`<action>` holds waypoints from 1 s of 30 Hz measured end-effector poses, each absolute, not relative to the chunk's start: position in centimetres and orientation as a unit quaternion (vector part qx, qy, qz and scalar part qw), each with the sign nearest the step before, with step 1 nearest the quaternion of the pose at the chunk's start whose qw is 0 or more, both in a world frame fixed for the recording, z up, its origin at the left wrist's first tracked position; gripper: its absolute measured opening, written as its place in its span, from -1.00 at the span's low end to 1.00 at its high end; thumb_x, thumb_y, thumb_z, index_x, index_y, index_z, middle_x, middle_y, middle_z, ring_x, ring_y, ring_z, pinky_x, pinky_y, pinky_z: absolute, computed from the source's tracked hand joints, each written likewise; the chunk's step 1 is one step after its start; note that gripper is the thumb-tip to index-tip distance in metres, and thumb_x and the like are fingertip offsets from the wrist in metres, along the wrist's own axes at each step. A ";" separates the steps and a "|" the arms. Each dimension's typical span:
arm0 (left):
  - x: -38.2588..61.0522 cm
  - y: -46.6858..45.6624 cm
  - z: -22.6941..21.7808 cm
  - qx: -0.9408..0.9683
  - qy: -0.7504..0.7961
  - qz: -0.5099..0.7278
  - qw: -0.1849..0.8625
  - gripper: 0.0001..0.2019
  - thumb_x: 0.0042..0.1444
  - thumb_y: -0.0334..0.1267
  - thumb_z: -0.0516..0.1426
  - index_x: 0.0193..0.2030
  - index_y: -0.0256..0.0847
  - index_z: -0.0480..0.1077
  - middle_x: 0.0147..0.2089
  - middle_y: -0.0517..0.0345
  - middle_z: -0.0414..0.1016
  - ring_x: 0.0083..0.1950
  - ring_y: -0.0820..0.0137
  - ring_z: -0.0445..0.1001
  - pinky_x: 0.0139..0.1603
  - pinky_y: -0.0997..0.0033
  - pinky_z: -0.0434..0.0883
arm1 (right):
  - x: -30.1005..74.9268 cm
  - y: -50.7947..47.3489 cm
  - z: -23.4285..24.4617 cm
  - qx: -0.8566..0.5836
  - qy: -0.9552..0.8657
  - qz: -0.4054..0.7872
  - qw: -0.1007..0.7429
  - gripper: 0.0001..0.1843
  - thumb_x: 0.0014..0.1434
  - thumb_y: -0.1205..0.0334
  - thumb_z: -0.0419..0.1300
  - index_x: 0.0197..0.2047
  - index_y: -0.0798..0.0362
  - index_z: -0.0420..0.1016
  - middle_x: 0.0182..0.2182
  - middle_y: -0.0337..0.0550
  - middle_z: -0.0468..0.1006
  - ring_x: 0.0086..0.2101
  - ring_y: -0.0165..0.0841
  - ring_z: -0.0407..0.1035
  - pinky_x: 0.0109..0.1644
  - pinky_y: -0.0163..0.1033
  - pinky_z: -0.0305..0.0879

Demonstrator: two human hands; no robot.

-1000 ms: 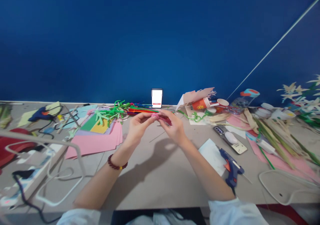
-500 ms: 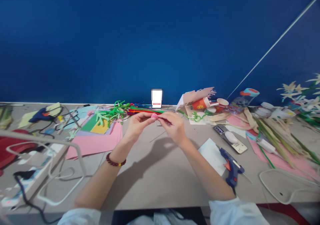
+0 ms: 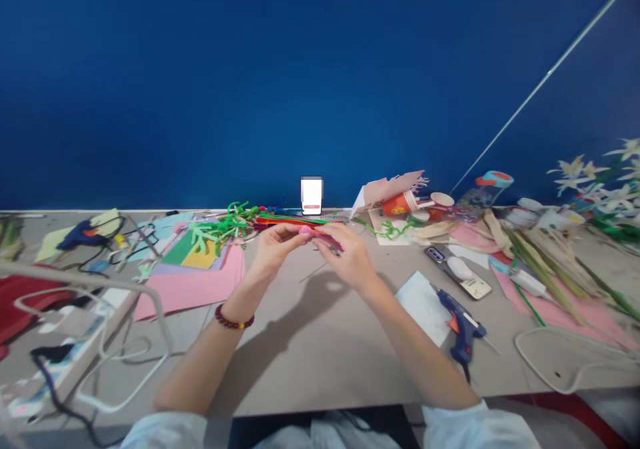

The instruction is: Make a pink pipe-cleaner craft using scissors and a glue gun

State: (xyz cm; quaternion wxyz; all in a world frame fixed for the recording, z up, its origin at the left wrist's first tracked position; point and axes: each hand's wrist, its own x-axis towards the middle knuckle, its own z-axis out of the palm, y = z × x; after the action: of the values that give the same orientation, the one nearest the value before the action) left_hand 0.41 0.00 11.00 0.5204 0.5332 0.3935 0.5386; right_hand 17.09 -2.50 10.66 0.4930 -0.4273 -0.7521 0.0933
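Note:
Above the table, a small pink pipe cleaner [image 3: 305, 231] is bunched into a tight coil. My left hand [image 3: 277, 249] pinches this coil between thumb and index finger; a bead bracelet circles that wrist. Just to the right, my right hand [image 3: 351, 257] is closed with its fingertips close to the coil, and a pink strand [image 3: 329, 238] runs between its fingers. Whether strand and coil are one piece is hard to make out. Behind both hands lies a bundle of red and green pipe cleaners [image 3: 285, 221].
A phone with a lit screen [image 3: 312, 196] leans on the blue wall. Green pipe-cleaner pieces [image 3: 215, 229] and pink paper [image 3: 187, 289] lie left, near a power strip [image 3: 75, 349]. To the right are a glue gun [image 3: 463, 329], another phone [image 3: 477, 287] and paper cups [image 3: 400, 203].
My right hand's fingers have shifted slightly away from the coil, exposing more pink strand. My left hand keeps its pinch. The view has tilted a little.

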 end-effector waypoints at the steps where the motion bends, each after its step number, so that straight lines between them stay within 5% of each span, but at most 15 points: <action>1: 0.4 0.0 11.0 0.530 0.397 0.536 0.524 -0.78 -0.19 -0.22 0.35 -0.37 -0.24 0.53 -0.33 0.08 0.60 -0.28 0.37 0.55 -0.13 0.35 0.48 | 17.6 -3.3 10.9 -0.451 -0.752 0.083 0.473 -0.71 0.17 0.21 0.14 -0.02 -0.01 0.44 -0.08 -0.08 0.50 -0.05 -0.23 0.35 0.05 -0.08 0.29; 4: 0.4 0.1 11.1 0.518 0.405 0.536 0.530 -0.78 -0.21 -0.23 0.35 -0.38 -0.26 0.52 -0.36 0.09 0.60 -0.30 0.37 0.55 -0.13 0.35 0.47 | 20.2 -7.2 10.4 -0.516 -0.760 0.063 0.390 -0.64 0.17 0.16 0.15 0.05 -0.07 0.38 0.02 -0.08 0.43 0.02 -0.17 0.30 0.08 -0.02 0.26; 9: 0.1 0.2 11.3 0.513 0.405 0.537 0.533 -0.77 -0.21 -0.23 0.35 -0.37 -0.26 0.52 -0.37 0.09 0.59 -0.31 0.39 0.54 -0.15 0.37 0.46 | 27.4 -15.9 4.6 -0.653 -0.654 -0.061 0.378 -0.72 0.21 0.09 0.06 -0.11 0.03 0.45 -0.15 0.00 0.51 -0.11 -0.15 0.39 0.01 0.01 0.30; 12: 0.0 0.2 11.3 0.521 0.405 0.536 0.526 -0.77 -0.20 -0.22 0.34 -0.37 -0.26 0.52 -0.39 0.09 0.59 -0.33 0.40 0.54 -0.18 0.39 0.46 | 31.5 -20.2 0.0 -0.721 -0.599 -0.126 0.325 -0.56 0.21 -0.04 0.00 -0.06 0.13 0.42 -0.15 0.13 0.50 -0.14 -0.07 0.40 -0.04 0.05 0.31; 16: 0.3 -0.1 11.5 0.517 0.410 0.534 0.529 -0.77 -0.20 -0.22 0.34 -0.37 -0.28 0.52 -0.38 0.08 0.59 -0.32 0.39 0.54 -0.18 0.40 0.46 | 33.7 -23.0 -3.6 -0.750 -0.582 -0.139 0.281 -0.44 0.24 -0.10 -0.11 0.08 0.14 0.33 0.04 0.15 0.41 -0.05 -0.06 0.38 -0.04 0.00 0.35; 24: 0.6 -0.4 11.4 0.529 0.391 0.536 0.529 -0.79 -0.18 -0.25 0.34 -0.36 -0.26 0.52 -0.36 0.09 0.60 -0.31 0.40 0.55 -0.18 0.40 0.48 | 32.2 -23.0 -4.4 -0.751 -0.500 -0.224 0.368 -0.52 0.21 -0.02 0.05 0.02 0.19 0.39 -0.04 0.12 0.50 -0.15 -0.13 0.47 -0.09 -0.12 0.38; 30: 0.8 -0.6 11.6 0.531 0.391 0.530 0.533 -0.78 -0.20 -0.25 0.35 -0.37 -0.26 0.52 -0.37 0.09 0.59 -0.32 0.40 0.55 -0.19 0.40 0.48 | 33.0 -23.0 -4.5 -0.725 -0.540 -0.249 0.349 -0.55 0.21 -0.01 0.05 -0.09 0.21 0.44 -0.14 0.13 0.55 -0.21 -0.14 0.49 -0.13 -0.14 0.38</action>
State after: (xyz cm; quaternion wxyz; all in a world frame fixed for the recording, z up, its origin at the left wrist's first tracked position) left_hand 0.79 -0.63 11.62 0.5327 0.5309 0.3915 0.5302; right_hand 32.98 -23.00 -4.54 0.3491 -0.7246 -0.5396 -0.2488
